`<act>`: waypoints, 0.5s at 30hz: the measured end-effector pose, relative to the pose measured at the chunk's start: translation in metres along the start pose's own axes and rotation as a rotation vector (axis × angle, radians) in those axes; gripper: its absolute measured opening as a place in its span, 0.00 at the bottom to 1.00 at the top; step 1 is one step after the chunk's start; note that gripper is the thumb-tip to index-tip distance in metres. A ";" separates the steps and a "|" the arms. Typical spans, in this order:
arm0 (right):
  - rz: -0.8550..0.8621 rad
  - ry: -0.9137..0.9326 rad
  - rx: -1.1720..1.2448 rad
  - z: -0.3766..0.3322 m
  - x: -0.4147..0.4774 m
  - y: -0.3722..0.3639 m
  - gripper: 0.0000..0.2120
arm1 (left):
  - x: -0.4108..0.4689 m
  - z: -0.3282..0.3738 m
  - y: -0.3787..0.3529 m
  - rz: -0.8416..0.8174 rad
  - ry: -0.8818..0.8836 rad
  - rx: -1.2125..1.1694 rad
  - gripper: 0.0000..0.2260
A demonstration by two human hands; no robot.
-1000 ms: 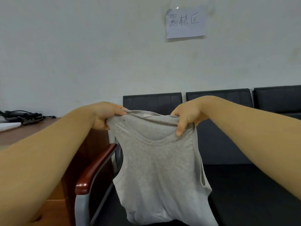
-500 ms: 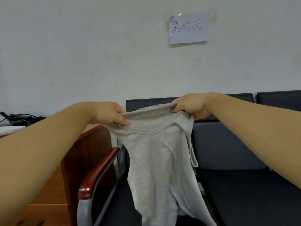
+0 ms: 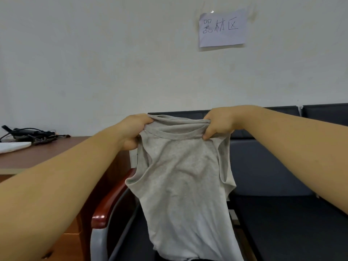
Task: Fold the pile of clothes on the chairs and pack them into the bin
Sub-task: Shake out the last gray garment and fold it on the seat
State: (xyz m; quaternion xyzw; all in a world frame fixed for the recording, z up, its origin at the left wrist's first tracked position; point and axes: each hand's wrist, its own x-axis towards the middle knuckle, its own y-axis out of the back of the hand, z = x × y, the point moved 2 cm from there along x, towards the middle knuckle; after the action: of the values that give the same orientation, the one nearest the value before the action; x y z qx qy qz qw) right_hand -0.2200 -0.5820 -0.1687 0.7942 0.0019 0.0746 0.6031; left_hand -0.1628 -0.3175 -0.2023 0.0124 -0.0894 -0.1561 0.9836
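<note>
Nearest the camera, two bare forearms reach forward, and the left hand [image 3: 134, 131] and right hand [image 3: 218, 125] each pinch a shoulder strap of one grey sleeveless top [image 3: 180, 181], fingers curled over the bunched fabric and the thumbs tucked under it. The top is held up in the air between the hands. Its neckline is stretched across from one fist to the other and its body hangs freely below, probably so that gravity pulls it straight and the armholes and hem line up before the first fold. The hem drops out of view at the bottom edge, so I cannot tell whether it touches the seat. Below the left hand runs one red-brown wooden armrest [image 3: 111, 202] on a grey frame. Below and beyond both hands are dark chairs [image 3: 282, 223] — at least two, judging by the gap between the seats under the right hand. Left of the left hand stands one wooden desk [image 3: 47, 153], carrying one white flat object [image 3: 13, 146] and one tangle of black cables [image 3: 32, 133]. Farthest off, above the right hand, a single paper sign [image 3: 222, 28] is taped to the pale wall. Neither the pile of clothes nor the bin shows here, so only this one garment can be counted.
</note>
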 end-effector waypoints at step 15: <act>-0.117 -0.065 0.346 0.026 0.011 -0.004 0.07 | 0.016 -0.005 0.015 0.092 -0.130 0.785 0.08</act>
State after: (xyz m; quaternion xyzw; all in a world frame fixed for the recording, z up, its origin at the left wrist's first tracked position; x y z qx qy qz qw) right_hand -0.2057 -0.6044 -0.1783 0.8865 0.0413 0.0120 0.4606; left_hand -0.1425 -0.3076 -0.2036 0.3734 -0.2047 -0.0664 0.9024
